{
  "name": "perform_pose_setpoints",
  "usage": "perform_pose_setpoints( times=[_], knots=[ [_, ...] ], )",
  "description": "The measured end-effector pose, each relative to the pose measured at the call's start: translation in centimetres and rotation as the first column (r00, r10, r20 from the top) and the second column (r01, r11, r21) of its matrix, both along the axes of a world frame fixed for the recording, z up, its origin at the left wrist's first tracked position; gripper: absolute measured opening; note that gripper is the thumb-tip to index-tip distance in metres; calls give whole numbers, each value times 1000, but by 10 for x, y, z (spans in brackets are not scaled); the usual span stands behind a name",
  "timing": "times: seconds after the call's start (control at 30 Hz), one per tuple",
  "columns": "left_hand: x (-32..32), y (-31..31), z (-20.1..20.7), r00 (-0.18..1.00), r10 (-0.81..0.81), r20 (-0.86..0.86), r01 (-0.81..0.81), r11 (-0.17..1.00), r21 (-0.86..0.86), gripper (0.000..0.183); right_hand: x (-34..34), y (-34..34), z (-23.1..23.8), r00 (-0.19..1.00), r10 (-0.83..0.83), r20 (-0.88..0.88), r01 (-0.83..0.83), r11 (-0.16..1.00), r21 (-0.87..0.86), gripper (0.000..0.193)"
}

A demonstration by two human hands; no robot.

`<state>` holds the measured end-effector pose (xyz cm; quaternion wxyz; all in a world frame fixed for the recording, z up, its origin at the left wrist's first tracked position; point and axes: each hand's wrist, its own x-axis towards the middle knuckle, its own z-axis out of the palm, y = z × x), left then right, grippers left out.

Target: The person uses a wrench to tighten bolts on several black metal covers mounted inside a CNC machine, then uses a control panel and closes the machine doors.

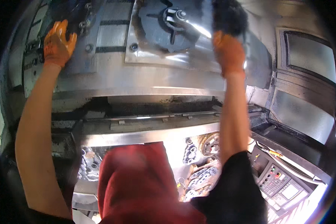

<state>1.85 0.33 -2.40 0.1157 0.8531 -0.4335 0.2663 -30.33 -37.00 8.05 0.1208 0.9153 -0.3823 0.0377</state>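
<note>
Machine housing (145, 74) of grey steel, filling the view overhead. Left hand (57, 41) in orange glove, fingers spread flat against it. Right hand (229, 52) clenched on black brush (229, 15), blurred; best swept with firm, even pressure.

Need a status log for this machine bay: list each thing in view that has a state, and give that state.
left hand: gloved orange, fingers spread, pressed flat on the metal panel.
right hand: gloved orange, closed around a dark brush, blurred.
machine window: shut.
control panel: screen blank grey.
red cloth: crumpled, close to camera.
</note>
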Motion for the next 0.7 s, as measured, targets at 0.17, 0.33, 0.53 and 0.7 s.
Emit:
perform_pose_setpoints(
  times=[0.17,0.33,0.53,0.7],
  knots=[
    [-8,0,4,990,102,-94,-83,979,188,54,-14,48,21,990,-107,94,88,979,183,53],
    [-17,8,3,964,136,-229,-97,980,176,59,39,-32,59,943,-241,228,140,912,385,45],
    [-10,4,8,997,-63,-50,66,996,62,56,142,-158,29,997,67,38,-74,976,207,54],
    [-10,4,6,995,-63,-83,69,995,76,54,180,-201,36,938,347,5,-340,916,213,45]
  ],
)
